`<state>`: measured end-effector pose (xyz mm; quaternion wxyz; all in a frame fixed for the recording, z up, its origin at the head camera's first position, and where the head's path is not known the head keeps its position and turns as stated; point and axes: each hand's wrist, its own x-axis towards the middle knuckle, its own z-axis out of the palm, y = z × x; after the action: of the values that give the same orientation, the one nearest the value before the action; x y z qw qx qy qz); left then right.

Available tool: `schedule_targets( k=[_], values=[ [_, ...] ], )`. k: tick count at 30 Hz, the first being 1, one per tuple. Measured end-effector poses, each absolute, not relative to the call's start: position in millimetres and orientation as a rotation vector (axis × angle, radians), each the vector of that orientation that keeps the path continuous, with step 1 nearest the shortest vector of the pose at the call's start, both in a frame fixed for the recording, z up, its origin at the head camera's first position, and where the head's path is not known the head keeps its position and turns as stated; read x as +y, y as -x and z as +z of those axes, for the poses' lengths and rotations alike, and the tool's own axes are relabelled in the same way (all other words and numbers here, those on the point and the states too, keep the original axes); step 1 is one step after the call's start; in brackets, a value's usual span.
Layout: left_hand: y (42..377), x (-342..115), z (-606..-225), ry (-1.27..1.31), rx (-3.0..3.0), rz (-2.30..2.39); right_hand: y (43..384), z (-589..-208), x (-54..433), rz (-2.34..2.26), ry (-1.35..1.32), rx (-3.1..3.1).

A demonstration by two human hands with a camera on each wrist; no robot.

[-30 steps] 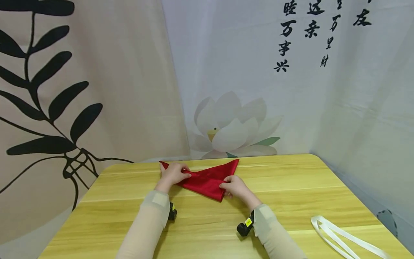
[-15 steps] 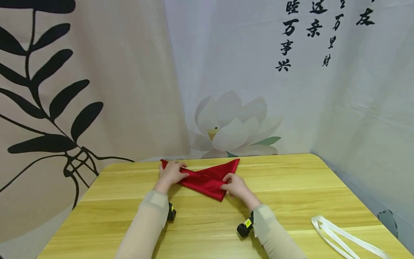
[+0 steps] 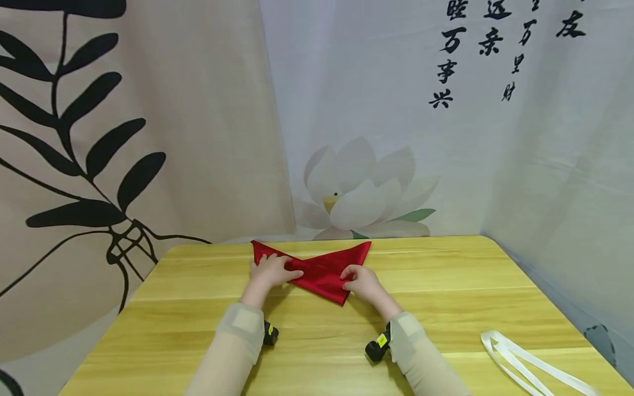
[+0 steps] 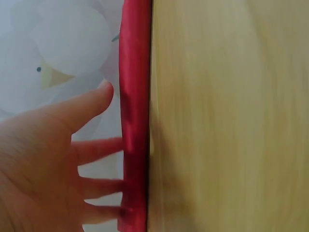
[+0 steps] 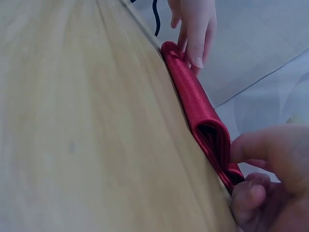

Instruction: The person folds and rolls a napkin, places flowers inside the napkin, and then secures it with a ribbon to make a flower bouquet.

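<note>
A shiny red satin cloth point(image 3: 324, 275), folded in layers with two pointed upper corners, lies near the table's far edge. My left hand point(image 3: 271, 270) rests on its left part, fingers spread, thumb pointing right. In the left wrist view, the fingertips of the left hand point(image 4: 43, 150) meet the cloth point(image 4: 135, 96) while the thumb stays apart from it. At the right edge, my right hand point(image 3: 362, 283) pinches the cloth between thumb and curled fingers. The right wrist view shows the looped fold of the cloth point(image 5: 212, 128) right beside the right hand point(image 5: 285, 174).
A looped white ribbon point(image 3: 515, 357) lies on the wooden table point(image 3: 317, 352) at the front right. Behind the far edge hangs a printed curtain point(image 3: 223, 121) with leaves, a lotus and black characters. Black cameras sit at both wrists, such as the right camera point(image 3: 377, 347).
My left hand has slid slightly right and nearer, its fingers spreading, so more of the cloth's left corner shows. The right hand keeps its place at the right edge. The head view shifts a little.
</note>
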<state>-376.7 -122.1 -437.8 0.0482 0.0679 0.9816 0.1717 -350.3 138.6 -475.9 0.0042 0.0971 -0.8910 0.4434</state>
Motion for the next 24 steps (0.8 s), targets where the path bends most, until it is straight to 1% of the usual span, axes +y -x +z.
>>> schedule_targets(
  k=[6,14,24],
  values=[
    [372.3,-116.7,-437.7,-0.160,2.916,0.518,350.7,-474.6,138.9,1.407,-0.319,-2.809],
    [371.4,-117.9,-439.9,-0.160,2.885,0.533,351.5,-478.1,144.4,1.462,-0.387,-2.826],
    [372.2,-124.0,-445.0,-0.206,2.856,0.551,352.0,-481.9,148.7,1.576,-0.377,-2.832]
  ],
)
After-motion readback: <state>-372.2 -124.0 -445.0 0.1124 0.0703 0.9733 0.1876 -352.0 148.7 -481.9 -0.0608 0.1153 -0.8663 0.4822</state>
